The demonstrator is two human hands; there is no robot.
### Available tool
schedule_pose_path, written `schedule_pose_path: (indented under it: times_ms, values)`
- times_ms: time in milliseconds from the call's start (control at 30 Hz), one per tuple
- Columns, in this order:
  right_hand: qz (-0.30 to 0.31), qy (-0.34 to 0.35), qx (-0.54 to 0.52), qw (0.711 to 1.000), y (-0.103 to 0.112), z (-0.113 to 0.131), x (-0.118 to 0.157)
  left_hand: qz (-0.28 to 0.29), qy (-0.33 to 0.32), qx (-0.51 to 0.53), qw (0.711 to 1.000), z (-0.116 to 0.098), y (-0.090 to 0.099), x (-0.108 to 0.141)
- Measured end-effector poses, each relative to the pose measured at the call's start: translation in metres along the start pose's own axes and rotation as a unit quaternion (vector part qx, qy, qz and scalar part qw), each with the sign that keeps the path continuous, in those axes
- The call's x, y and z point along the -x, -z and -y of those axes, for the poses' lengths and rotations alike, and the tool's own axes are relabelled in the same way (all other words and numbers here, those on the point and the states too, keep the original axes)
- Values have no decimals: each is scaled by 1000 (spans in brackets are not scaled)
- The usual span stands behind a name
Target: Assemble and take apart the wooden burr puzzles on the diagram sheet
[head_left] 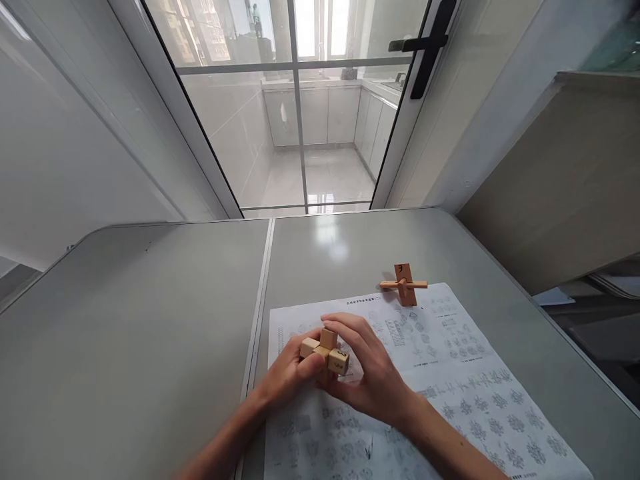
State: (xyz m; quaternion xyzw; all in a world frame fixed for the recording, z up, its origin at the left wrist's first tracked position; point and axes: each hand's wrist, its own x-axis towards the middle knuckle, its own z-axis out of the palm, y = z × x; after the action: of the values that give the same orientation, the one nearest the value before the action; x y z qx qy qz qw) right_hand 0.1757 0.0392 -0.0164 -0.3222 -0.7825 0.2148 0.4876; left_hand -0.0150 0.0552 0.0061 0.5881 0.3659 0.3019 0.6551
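A light wooden burr puzzle [329,339], made of crossing square blocks, is held above the printed sheet [400,373]. Dark markings show on the end of its right-hand block. My left hand [290,367] grips it from the left, with the thumb pressed on the front. My right hand [370,367] curves around its right side, fingertips at the back and top, thumb low near the underside. The puzzle's underside and part of its back are hidden by my fingers.
A second wooden puzzle [406,285], reddish with a marked flat piece and a thin crossing rod, stands at the sheet's far edge. The grey table [175,333] has a pale seam [260,293]. Beyond it is a glass door [300,133] with a black handle [425,45].
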Motion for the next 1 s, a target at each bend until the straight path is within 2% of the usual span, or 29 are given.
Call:
schedule_pose_path:
  times_ms: [400,567,733,1000]
  values:
    - [-13,16,-4,1000,1,5,-2,9,-9,-30,999,0,5,1]
    - [-36,30,17,999,-1,8,-3,-10,-26,-49,998,2,3,2]
    - [-63,39,43,996,-2,9,-1,-6,-46,-25,999,5,0,4]
    - [-51,46,28,997,0,8,-3,-7,-51,7,999,6,-2,6]
